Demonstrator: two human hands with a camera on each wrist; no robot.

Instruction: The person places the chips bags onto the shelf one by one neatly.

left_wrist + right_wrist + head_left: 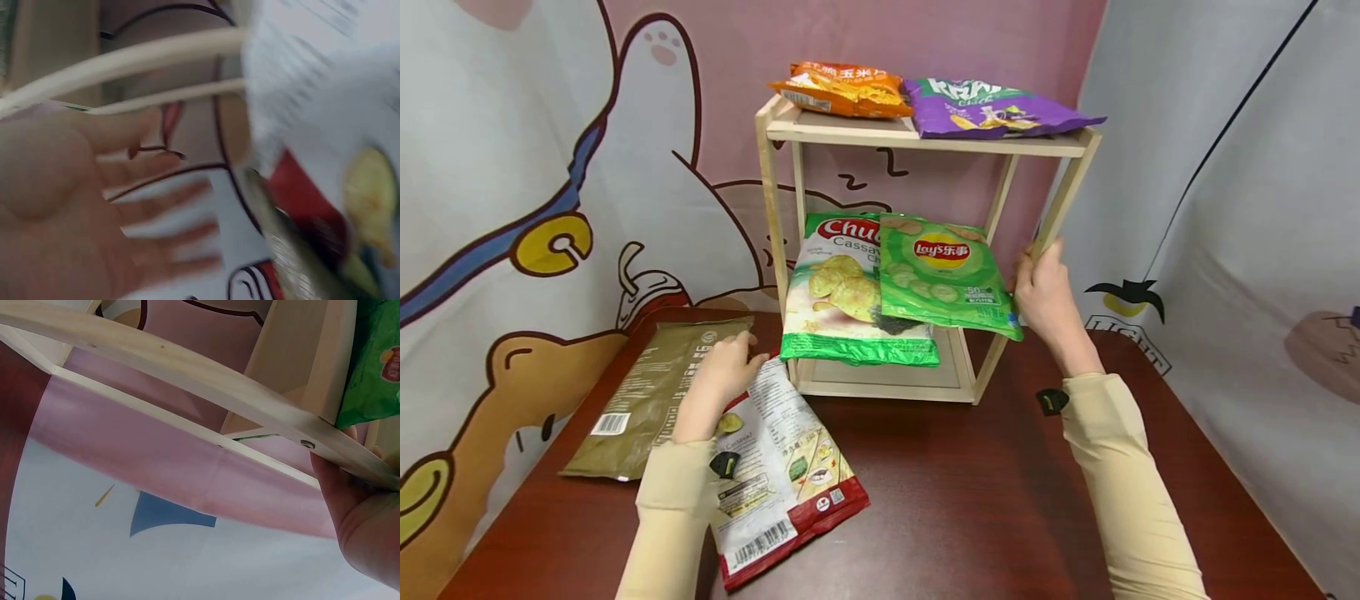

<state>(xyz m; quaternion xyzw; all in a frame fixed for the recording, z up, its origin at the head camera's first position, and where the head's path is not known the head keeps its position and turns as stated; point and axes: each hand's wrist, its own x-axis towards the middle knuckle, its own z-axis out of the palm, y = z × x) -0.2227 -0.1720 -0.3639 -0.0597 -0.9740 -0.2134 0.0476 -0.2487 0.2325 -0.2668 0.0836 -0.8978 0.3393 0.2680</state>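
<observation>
Right hand (pixel 1045 292) grips rack (pixel 940 144); left of it, my left hand (pixel 718 379) hangs spread (bag (pixel 778 475) likely soft: pinch edge).

bkgd: pink/wht cartoon cloth (pixel 730 92) | tbl (pixel 955 500): dk red-brn, glossy

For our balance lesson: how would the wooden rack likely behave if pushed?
The rack probably feels light, given its thin posts and open sides. Pushed high up, it might tip, with two bags loading its top. The purple bag, lying at the front edge, could slide off.
</observation>
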